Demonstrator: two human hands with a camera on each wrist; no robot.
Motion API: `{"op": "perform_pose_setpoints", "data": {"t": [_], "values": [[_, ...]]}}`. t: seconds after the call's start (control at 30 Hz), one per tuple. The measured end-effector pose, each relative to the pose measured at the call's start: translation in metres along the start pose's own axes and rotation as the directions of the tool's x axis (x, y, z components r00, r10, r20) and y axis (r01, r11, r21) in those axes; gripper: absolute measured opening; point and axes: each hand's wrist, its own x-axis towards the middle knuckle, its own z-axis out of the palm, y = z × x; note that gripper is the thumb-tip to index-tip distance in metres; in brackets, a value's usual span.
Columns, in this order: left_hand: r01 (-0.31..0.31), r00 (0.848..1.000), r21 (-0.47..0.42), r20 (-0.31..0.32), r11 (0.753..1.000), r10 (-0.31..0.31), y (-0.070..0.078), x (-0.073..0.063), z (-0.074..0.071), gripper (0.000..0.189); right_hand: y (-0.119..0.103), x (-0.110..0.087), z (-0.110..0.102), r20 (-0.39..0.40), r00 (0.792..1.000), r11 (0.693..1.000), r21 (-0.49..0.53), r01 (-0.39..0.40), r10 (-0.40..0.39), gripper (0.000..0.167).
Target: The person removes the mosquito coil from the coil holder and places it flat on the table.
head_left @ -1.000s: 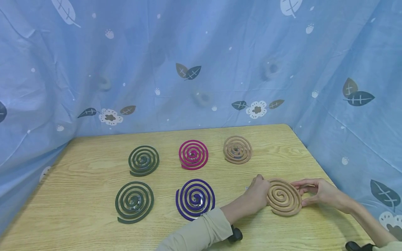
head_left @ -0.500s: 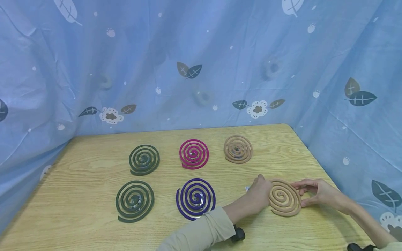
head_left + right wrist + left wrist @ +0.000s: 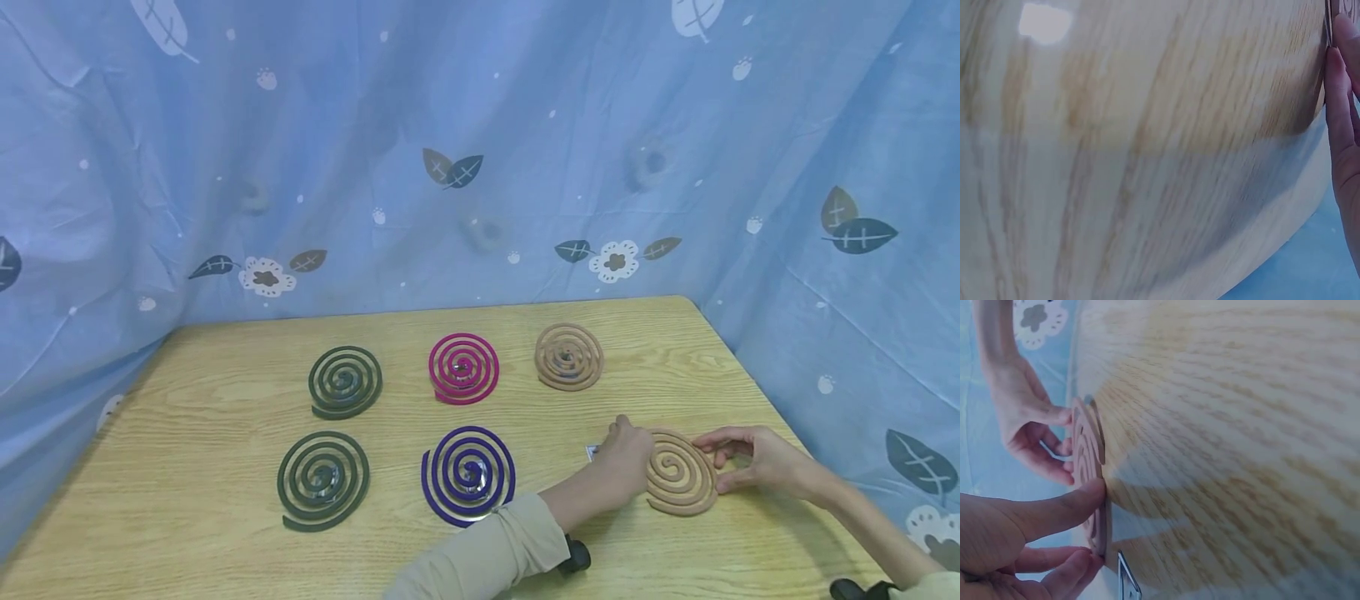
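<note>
A tan mosquito coil [image 3: 679, 472] is held between both hands at the right front of the table. My left hand [image 3: 618, 467] pinches its left edge, thumb on the upper face and fingers beneath in the left wrist view. At the opposite edge, my right hand [image 3: 757, 462] grips with thumb and fingertips. Close over the tabletop, the coil [image 3: 1088, 456] appears nearly edge-on from the left wrist. A small metal stand [image 3: 592, 451] peeks out beside the left hand, which hides the rest of it; its bright metal strip [image 3: 1127, 578] shows below the coil in the left wrist view.
Several other coils lie on small stands: purple [image 3: 468, 477] beside the left forearm, pink [image 3: 463, 369] and tan [image 3: 568, 357] behind, dark green [image 3: 345, 382] and another dark green coil [image 3: 323, 481] leftward. A blue patterned cloth [image 3: 480, 167] surrounds the wooden table [image 3: 202, 467].
My left hand has shifted slightly right over the coil's edge, showing more of the metal stand beside it. Both hands keep their hold, and the other coils stay put.
</note>
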Motion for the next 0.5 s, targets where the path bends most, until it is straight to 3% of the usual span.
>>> {"op": "perform_pose_setpoints", "data": {"t": [0.1, 0.17, 0.33, 0.5], "values": [[-0.002, 1.000, 0.010, -0.003, 1.000, 0.002, -0.0010, 0.0015, 0.0013, 0.021, 0.0019, 0.0023, 0.0007, 0.008, 0.999, 0.999, -0.005, 0.040, -0.040, 0.055], [-0.019, 1.000, 0.011, -0.009, 1.000, 0.019, -0.0012, 0.0025, 0.0022, 0.016, 0.0028, 0.0030, 0.0011, 0.017, 0.998, 0.998, -0.007, 0.057, -0.056, 0.056], [-0.051, 0.998, 0.043, -0.020, 0.998, 0.052, 0.0002, 0.0039, 0.0025, 0.018, 0.0023, 0.0021, 0.0000, 0.022, 0.999, 0.999, 0.001, 0.041, -0.041, 0.056], [0.028, 0.999, 0.106, 0.015, 0.994, -0.029, 0.0069, 0.0053, 0.0017, 0.011, -0.0009, 0.0040, -0.0011, 0.030, 0.999, 0.999, -0.014, 0.035, -0.035, 0.055]]}}
